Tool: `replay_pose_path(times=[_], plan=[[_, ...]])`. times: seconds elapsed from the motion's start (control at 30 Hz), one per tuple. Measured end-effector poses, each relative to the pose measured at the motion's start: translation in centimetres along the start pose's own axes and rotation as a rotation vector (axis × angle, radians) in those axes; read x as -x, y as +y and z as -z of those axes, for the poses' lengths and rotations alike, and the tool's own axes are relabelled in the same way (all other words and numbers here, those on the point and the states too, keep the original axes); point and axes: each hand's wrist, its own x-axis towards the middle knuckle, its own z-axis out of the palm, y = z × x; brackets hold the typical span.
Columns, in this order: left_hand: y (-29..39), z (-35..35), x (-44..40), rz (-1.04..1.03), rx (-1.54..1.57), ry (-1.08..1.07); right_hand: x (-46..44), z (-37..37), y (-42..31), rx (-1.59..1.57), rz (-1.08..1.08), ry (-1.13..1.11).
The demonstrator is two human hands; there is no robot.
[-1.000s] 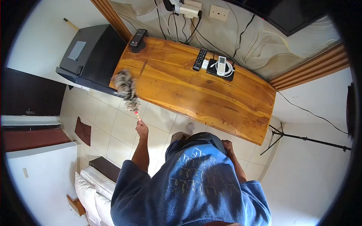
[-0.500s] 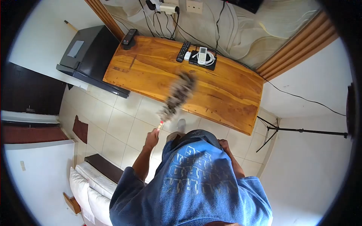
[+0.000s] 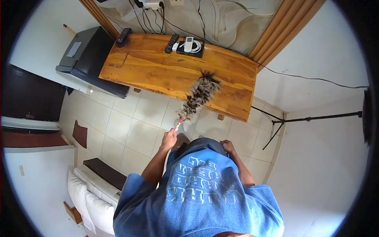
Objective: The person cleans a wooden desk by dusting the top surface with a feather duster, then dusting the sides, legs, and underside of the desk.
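My left hand (image 3: 169, 139) is closed round the thin handle of a feather duster (image 3: 202, 93). The duster's grey and brown feathers reach over the front edge of a wooden table (image 3: 150, 65), right of its middle. My right hand (image 3: 227, 146) is beside my waist with its fingers curled in; what it holds, if anything, is hidden. Along the table's back edge lie a black remote (image 3: 171, 43), a white remote (image 3: 189, 44) with a coiled white cable on a black box (image 3: 200, 51), and another dark remote (image 3: 123, 35) at the far left corner.
A black fridge (image 3: 89, 59) stands left of the table. A black tripod stand (image 3: 312, 118) is at the right by the wall. Power cables hang from a white adapter (image 3: 153, 5) behind the table. A sofa with white cushions (image 3: 98, 205) is at the lower left.
The duster has swept from the table's left end to the right, with my left hand moving right too. The table has shifted left and up in view. My right hand stays by my waist.
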Motion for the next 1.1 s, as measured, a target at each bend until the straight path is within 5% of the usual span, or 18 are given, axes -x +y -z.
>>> replay_pose_path(times=[0.2,0.33,0.4,0.53,0.67,0.73,0.8,0.93,1.0,1.1], plan=[[4.7,-5.2,-0.7,0.137,0.153,0.043,1.3,-1.3,-8.1,-0.072,0.183,-0.3],[7.8,-6.6,1.2,0.256,0.89,-0.414,5.5,-4.5,-16.1,-0.255,0.105,-0.354],[10.6,-6.0,3.3,0.196,1.079,-0.462,4.2,-6.7,-15.8,-0.294,0.208,-0.347],[7.5,-8.4,5.0,-0.122,0.643,-0.343,5.7,-9.5,-15.1,-0.433,0.292,-0.139],[1.8,-9.3,8.6,-0.117,0.306,-0.101,-1.8,-9.3,-4.7,-0.056,0.374,0.156],[-4.2,-10.2,10.9,-0.17,0.289,0.072,2.3,-6.2,-5.0,0.146,0.5,0.482],[-8.4,-8.3,15.4,0.437,0.713,-0.18,4.0,-4.8,-4.1,0.092,0.391,0.641],[-17.4,-9.0,25.9,0.813,0.861,-0.012,5.1,-4.1,-1.1,0.032,0.279,0.746],[-24.8,-11.9,30.6,0.621,0.655,-0.302,6.5,-3.0,-0.4,0.204,0.354,0.689],[-25.5,-11.4,36.6,0.55,0.116,-0.296,7.7,-1.0,0.0,0.251,0.336,0.69]])
